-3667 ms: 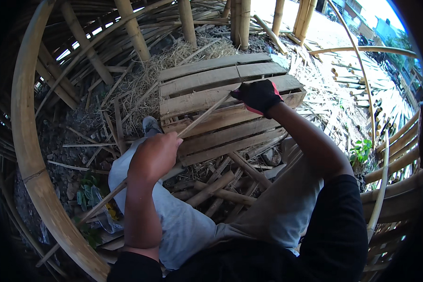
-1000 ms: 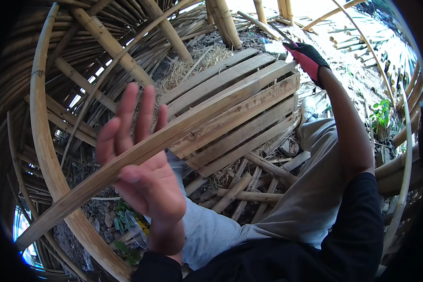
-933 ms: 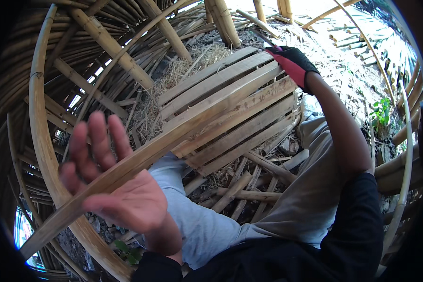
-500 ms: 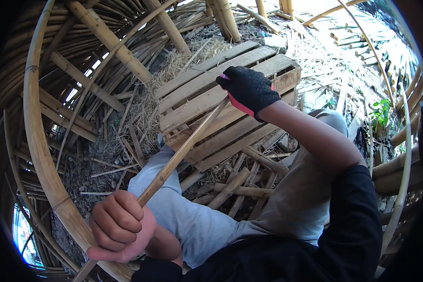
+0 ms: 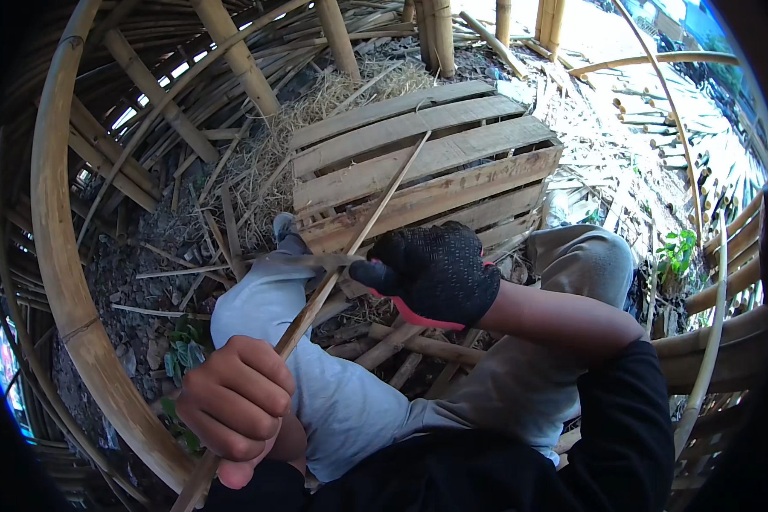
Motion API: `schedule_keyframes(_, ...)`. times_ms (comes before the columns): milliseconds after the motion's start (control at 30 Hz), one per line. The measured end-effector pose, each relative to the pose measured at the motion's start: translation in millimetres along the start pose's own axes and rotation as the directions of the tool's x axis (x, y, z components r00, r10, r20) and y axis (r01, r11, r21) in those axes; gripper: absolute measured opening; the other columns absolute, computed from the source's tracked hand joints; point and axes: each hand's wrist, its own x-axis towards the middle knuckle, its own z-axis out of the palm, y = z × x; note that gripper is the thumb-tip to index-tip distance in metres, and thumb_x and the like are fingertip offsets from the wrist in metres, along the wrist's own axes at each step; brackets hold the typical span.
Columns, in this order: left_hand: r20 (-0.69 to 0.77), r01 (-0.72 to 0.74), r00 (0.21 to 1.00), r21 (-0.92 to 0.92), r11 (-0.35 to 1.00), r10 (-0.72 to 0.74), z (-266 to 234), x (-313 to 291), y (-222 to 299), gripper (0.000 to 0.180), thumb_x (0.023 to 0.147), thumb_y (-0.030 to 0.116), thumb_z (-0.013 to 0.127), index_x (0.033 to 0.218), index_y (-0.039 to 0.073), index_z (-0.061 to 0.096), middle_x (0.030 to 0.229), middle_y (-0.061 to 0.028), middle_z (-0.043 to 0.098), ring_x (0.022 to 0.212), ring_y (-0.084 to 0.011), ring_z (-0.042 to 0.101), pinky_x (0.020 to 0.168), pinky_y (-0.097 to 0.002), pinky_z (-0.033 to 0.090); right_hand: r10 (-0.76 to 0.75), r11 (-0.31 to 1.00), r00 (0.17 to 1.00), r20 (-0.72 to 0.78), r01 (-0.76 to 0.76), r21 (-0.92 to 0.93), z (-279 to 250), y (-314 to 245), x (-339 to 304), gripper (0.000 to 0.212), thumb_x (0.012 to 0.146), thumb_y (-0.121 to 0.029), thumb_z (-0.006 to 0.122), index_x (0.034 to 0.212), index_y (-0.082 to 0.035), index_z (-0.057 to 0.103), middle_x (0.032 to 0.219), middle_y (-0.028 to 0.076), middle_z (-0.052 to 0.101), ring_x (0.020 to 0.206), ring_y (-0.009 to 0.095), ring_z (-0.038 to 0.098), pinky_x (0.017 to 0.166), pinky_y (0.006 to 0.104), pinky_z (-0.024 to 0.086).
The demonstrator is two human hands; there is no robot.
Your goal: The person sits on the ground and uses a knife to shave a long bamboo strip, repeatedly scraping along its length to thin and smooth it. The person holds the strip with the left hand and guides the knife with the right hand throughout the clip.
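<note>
My bare left hand (image 5: 239,410) is wrapped round the lower part of a long, narrow bamboo strip (image 5: 382,209). The strip slants up and away to the right, its thin far end over the wooden crate (image 5: 350,189). On my right hand (image 5: 439,273) is a black and red glove, closed on a knife (image 5: 292,263) whose handle the fingers hide. The grey blade lies across the strip, touching it about midway, above my left knee.
Thick bent bamboo poles (image 5: 72,299) curve along the left side. Bamboo posts (image 5: 341,43) stand at the back, with straw (image 5: 264,192) round the crate. Cut bamboo pieces (image 5: 410,341) lie between my legs, and a small green plant (image 5: 676,253) grows at the right.
My right hand has come down from the strip's far end toward my left hand, bringing the blade into sight. The left hand keeps its grip, slightly farther right in the picture.
</note>
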Motion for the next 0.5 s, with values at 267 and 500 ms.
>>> schedule_keyframes(267, -0.068, -0.027, 0.997, -0.03, 0.999, 0.025, 1, -4, -3, 0.066, 0.108, 0.03, 0.056, 0.048, 0.012, 0.036, 0.042, 0.0057, 0.031, 0.033, -0.006, 0.03, 0.037, -0.0222, 0.024, -0.198, 0.978, 0.98, -0.005, 0.197, -0.075, 9, 18, 10, 0.038, 0.099, -0.022, 0.052, 0.134, -0.016, 0.062, 0.1, 0.017, 0.07, 0.083, 0.037, 0.072, 0.065, 0.0472, 0.056)
schedule_keyframes(500, -0.04, -0.039, 0.999, -0.109, 0.993, 0.035, -6, -5, 2, 0.063, 0.104, 0.025, 0.06, 0.047, 0.016, 0.037, 0.04, 0.0093, 0.031, 0.031, -0.0013, 0.027, 0.037, -0.0189, 0.02, -0.196, 0.98, 0.981, -0.005, 0.196, -0.042, 17, 21, 16, 0.037, 0.101, -0.031, 0.052, 0.132, -0.015, 0.064, 0.094, 0.018, 0.072, 0.083, 0.038, 0.072, 0.069, 0.0477, 0.057)
